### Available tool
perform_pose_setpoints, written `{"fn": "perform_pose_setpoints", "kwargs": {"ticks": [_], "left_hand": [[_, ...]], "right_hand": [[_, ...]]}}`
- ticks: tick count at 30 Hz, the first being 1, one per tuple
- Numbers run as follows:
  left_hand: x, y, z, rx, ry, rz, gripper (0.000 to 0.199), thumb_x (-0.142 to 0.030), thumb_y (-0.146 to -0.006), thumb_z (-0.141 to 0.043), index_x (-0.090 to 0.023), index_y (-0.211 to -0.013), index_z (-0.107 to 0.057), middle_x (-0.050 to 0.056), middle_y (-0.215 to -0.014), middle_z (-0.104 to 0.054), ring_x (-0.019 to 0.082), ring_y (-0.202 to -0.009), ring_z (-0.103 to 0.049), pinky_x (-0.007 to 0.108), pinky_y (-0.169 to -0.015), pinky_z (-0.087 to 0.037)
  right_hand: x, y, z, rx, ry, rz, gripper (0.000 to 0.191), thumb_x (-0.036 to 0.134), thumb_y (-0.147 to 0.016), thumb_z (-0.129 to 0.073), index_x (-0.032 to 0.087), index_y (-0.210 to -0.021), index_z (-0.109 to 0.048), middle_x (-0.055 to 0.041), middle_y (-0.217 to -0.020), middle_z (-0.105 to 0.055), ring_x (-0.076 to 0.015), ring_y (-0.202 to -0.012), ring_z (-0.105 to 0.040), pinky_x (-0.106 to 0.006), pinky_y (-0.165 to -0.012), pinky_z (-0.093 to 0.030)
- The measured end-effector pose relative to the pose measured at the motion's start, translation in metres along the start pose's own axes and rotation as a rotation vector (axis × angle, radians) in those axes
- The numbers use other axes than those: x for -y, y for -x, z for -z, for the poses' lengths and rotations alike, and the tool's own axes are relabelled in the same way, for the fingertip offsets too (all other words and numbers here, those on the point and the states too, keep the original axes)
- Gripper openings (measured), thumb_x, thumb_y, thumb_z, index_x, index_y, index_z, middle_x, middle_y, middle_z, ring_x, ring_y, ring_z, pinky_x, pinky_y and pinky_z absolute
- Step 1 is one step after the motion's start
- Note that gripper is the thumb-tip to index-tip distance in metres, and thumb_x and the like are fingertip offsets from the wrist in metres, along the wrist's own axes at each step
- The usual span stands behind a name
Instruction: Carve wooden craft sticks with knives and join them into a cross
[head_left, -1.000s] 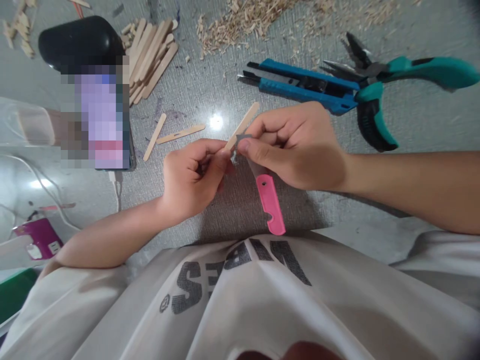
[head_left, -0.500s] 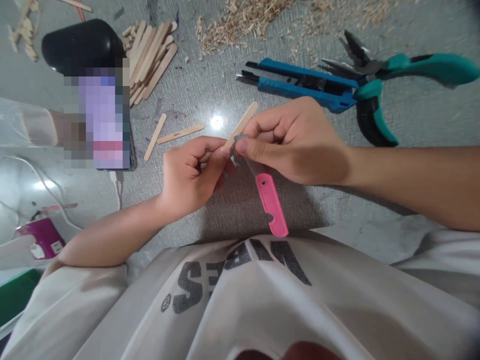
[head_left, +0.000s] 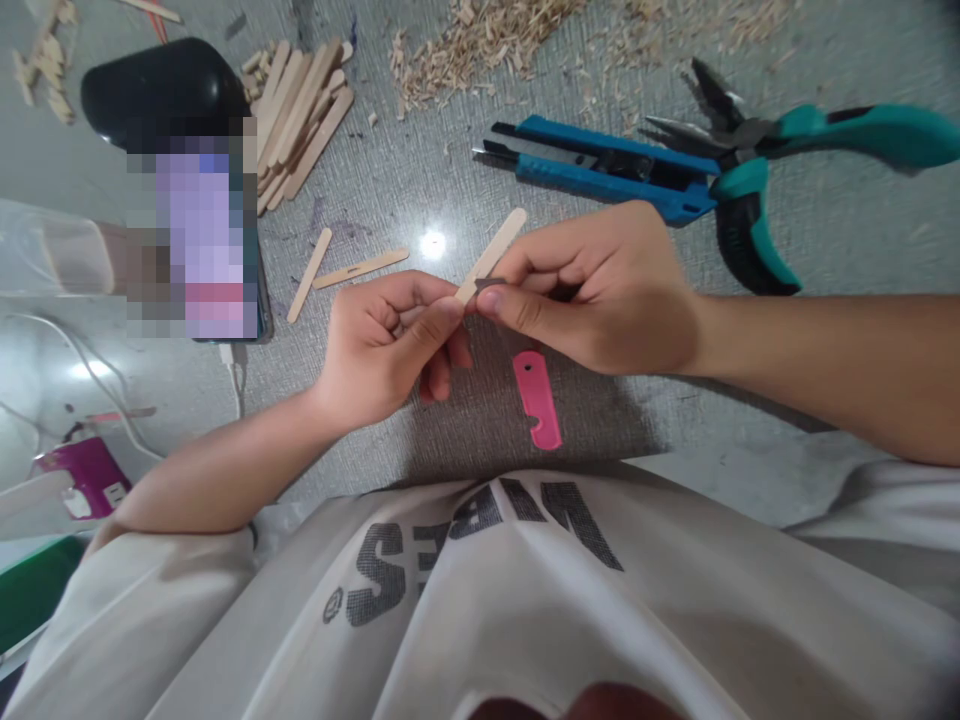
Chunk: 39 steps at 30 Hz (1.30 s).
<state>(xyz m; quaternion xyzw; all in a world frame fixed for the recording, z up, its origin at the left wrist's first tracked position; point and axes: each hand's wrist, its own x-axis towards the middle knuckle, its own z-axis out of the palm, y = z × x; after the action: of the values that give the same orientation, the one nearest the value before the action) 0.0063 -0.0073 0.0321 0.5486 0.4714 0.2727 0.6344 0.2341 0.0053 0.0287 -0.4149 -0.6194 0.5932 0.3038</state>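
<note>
Between the thumb and fingers of my left hand (head_left: 397,335) is the lower end of a wooden craft stick (head_left: 495,250), which slants up to the right. My right hand (head_left: 592,285) is closed in a pinch on the dark metal blade (head_left: 492,284) of a pink-handled knife, its tip against the stick near my left thumb. Below my right hand the knife's pink handle (head_left: 538,405) points toward my body, with a small hole and a notch in it. My right fingers and shadow hide the middle of the blade. Two loose sticks (head_left: 309,275) lie left of my hands.
A blue utility knife (head_left: 615,165) and teal-handled pliers (head_left: 757,140) lie at the upper right. Wood shavings (head_left: 480,50) are scattered at the back. A bundle of craft sticks (head_left: 304,115), a black case (head_left: 165,90) and a phone (head_left: 202,240) on a cable are at the left.
The pink handle has swung slightly and looks shorter, and the blade has turned against the stick. The stick and my right hand have shifted slightly right; my left lower fingers show more.
</note>
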Motion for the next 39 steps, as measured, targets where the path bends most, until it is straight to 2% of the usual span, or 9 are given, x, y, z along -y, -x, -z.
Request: {"fn": "perform_pose_setpoints", "kwargs": {"ticks": [4,9,13,17,22,25,30,35,39], "left_hand": [[-0.0009,-0.0034,0.0019,0.04,0.089,0.039,0.035,-0.05,-0.104,-0.079,-0.019,-0.09,-0.072,0.002,-0.068,-0.079,0.009,-0.035,-0.058,0.02,-0.03,-0.039],[-0.0022,-0.0058,0.0043,0.094,0.07,0.07,0.038,-0.051,-0.105,-0.079,-0.018,-0.089,-0.072,0.003,-0.068,-0.079,0.01,-0.037,-0.061,0.02,-0.031,-0.04],[-0.0031,-0.0031,0.0013,0.05,0.053,0.009,0.045,-0.059,-0.102,-0.082,-0.018,-0.088,-0.072,0.002,-0.069,-0.079,0.008,-0.036,-0.059,0.018,-0.032,-0.04],[-0.0024,-0.0011,-0.0024,0.013,0.061,-0.016,0.052,-0.067,-0.1,-0.082,-0.017,-0.09,-0.073,0.001,-0.07,-0.08,0.007,-0.037,-0.06,0.016,-0.032,-0.041],[-0.0015,-0.0014,-0.0041,-0.012,0.091,-0.034,0.051,-0.065,-0.098,-0.084,-0.017,-0.089,-0.074,0.001,-0.069,-0.079,0.008,-0.038,-0.062,0.016,-0.033,-0.044],[-0.001,-0.0017,-0.0047,-0.008,0.107,-0.045,0.047,-0.062,-0.099,-0.085,-0.017,-0.089,-0.075,0.001,-0.068,-0.079,0.008,-0.038,-0.063,0.016,-0.033,-0.044],[-0.0005,-0.0017,-0.0052,-0.012,0.087,-0.066,0.045,-0.057,-0.1,-0.085,-0.016,-0.086,-0.074,0.0,-0.067,-0.077,0.008,-0.039,-0.063,0.015,-0.033,-0.044],[-0.0002,-0.0018,-0.0048,-0.015,0.067,-0.073,0.044,-0.056,-0.102,-0.084,-0.016,-0.087,-0.074,0.001,-0.067,-0.078,0.008,-0.039,-0.064,0.014,-0.034,-0.044],[0.0004,-0.0011,-0.004,-0.011,0.08,-0.082,0.036,-0.048,-0.103,-0.084,-0.016,-0.088,-0.075,0.0,-0.068,-0.079,0.008,-0.041,-0.065,0.014,-0.036,-0.047]], "right_hand": [[0.0005,0.0007,0.0016,0.001,-0.003,0.003,0.038,0.035,-0.103,-0.081,0.022,-0.071,-0.064,0.005,-0.054,-0.046,-0.0098,-0.054,-0.032,-0.035,-0.056,-0.022],[0.001,-0.0012,0.0039,0.022,0.012,0.007,0.037,0.037,-0.103,-0.082,0.022,-0.072,-0.067,0.0036,-0.056,-0.049,-0.011,-0.057,-0.036,-0.034,-0.056,-0.025],[-0.0015,-0.0015,0.0053,0.053,0.008,0.04,0.03,0.031,-0.102,-0.081,0.021,-0.076,-0.071,0.0042,-0.058,-0.051,-0.0099,-0.056,-0.038,-0.032,-0.056,-0.027],[-0.0059,0.0003,0.0047,0.072,-0.01,0.112,0.027,0.021,-0.104,-0.071,0.019,-0.077,-0.066,0.0054,-0.06,-0.052,-0.0071,-0.054,-0.037,-0.028,-0.053,-0.028],[-0.0051,0.0015,0.0011,-0.009,-0.011,0.1,0.029,0.017,-0.103,-0.069,0.02,-0.075,-0.061,0.0082,-0.053,-0.044,-0.0062,-0.051,-0.032,-0.028,-0.051,-0.026],[-0.0033,0.0008,0.0006,-0.026,0.031,0.098,0.03,0.02,-0.103,-0.071,0.02,-0.075,-0.062,0.0074,-0.053,-0.046,-0.0068,-0.052,-0.034,-0.028,-0.052,-0.028],[-0.0024,-0.0007,0.003,0.017,0.045,0.052,0.031,0.025,-0.105,-0.075,0.02,-0.075,-0.067,0.006,-0.054,-0.047,-0.0076,-0.052,-0.033,-0.03,-0.052,-0.026],[-0.0045,-0.001,0.004,0.03,0.039,0.028,0.032,0.033,-0.106,-0.076,0.019,-0.078,-0.072,0.0033,-0.059,-0.053,-0.009,-0.057,-0.039,-0.029,-0.053,-0.028],[-0.0062,-0.0014,0.006,0.053,0.063,0.019,0.037,0.04,-0.107,-0.077,0.019,-0.077,-0.073,0.0028,-0.061,-0.056,-0.0088,-0.058,-0.04,-0.029,-0.054,-0.03]]}}
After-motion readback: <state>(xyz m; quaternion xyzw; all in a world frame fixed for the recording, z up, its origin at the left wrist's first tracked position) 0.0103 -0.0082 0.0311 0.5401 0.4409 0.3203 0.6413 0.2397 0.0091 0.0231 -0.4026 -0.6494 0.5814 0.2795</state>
